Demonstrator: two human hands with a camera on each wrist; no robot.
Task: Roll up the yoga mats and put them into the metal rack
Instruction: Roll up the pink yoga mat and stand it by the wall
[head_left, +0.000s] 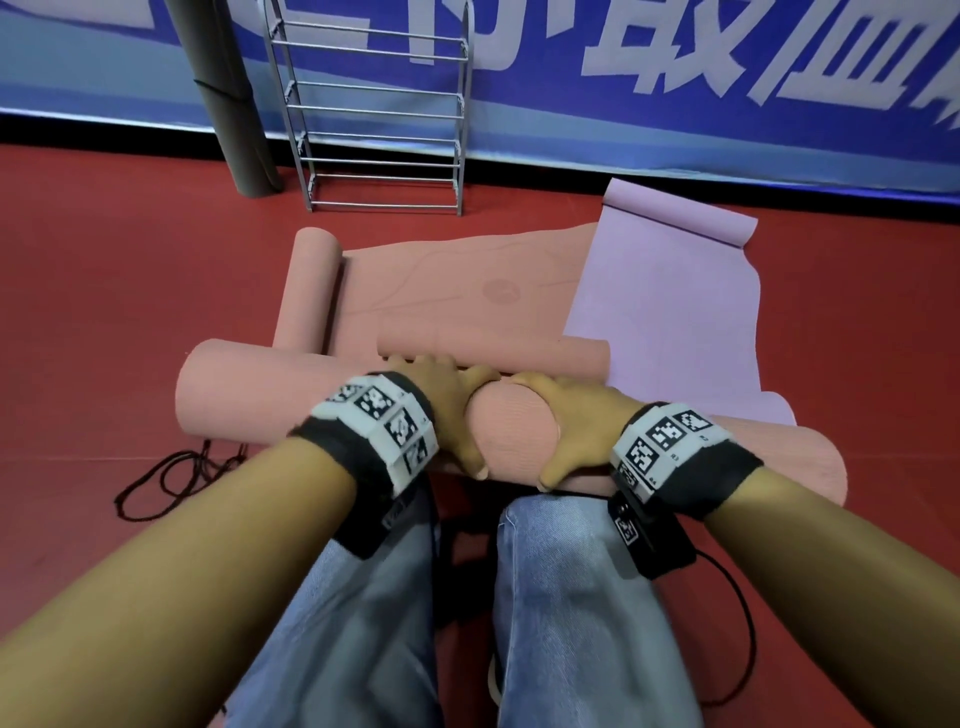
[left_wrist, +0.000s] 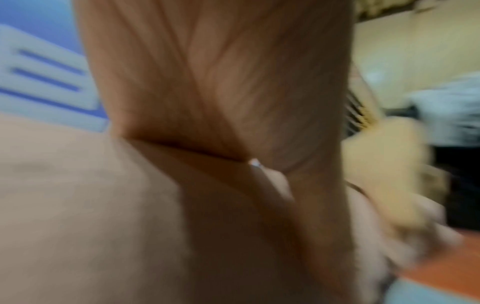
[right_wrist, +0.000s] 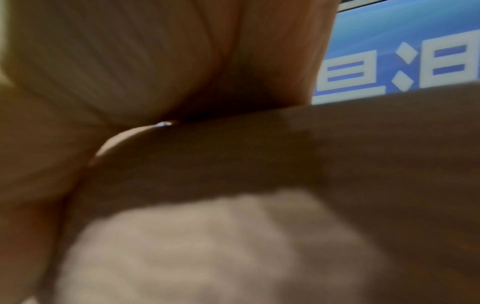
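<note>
A thick salmon-pink rolled mat (head_left: 511, 428) lies crosswise on the red floor just beyond my knees. My left hand (head_left: 444, 402) and right hand (head_left: 576, 426) grip its middle side by side, fingers over the far side and thumbs on the near side. The blurred left wrist view shows my left hand (left_wrist: 221, 82) pressed onto the pink mat (left_wrist: 78, 205). In the equally blurred right wrist view, my right hand (right_wrist: 116, 61) lies against the mat (right_wrist: 350, 154). The metal rack (head_left: 374, 109) stands at the blue banner, nothing visible in it.
Beyond the roll lies a second salmon mat (head_left: 457, 291), flat in the middle and curled at both ends. A purple mat (head_left: 670, 312) lies flat to the right. Dark grey rolled mats (head_left: 234, 104) stand left of the rack. A black cord (head_left: 171, 473) loops on the floor at left.
</note>
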